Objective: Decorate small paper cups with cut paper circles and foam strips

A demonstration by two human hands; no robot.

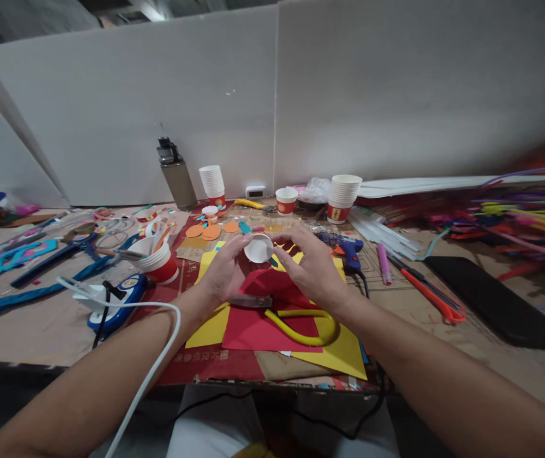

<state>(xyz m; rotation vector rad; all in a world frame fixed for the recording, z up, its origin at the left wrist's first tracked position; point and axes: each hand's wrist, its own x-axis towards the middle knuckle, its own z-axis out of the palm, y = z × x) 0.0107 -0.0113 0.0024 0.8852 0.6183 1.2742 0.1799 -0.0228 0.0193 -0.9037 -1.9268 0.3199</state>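
Above the middle of the table, a small paper cup (259, 248) shows its round white face towards me. A teal piece (244, 227) sticks out at its upper left. My left hand (228, 266) is closed around its left side. From the right, the fingers of my right hand (311, 262) pinch its edge. Below them lie scissors (304, 324) with yellow handles, on red paper (248, 334) over yellow paper (348, 356). The cup's underside and some fingertips are hidden.
Stacked paper cups (343, 191) and a bottle (179, 181) stand along the white panel. Orange paper discs (211, 233) lie behind my left hand. A glue gun (348, 249), a cutter (432, 289) and a black phone-like slab (496, 302) lie rightward. A white cable (177, 318) crosses my left forearm.
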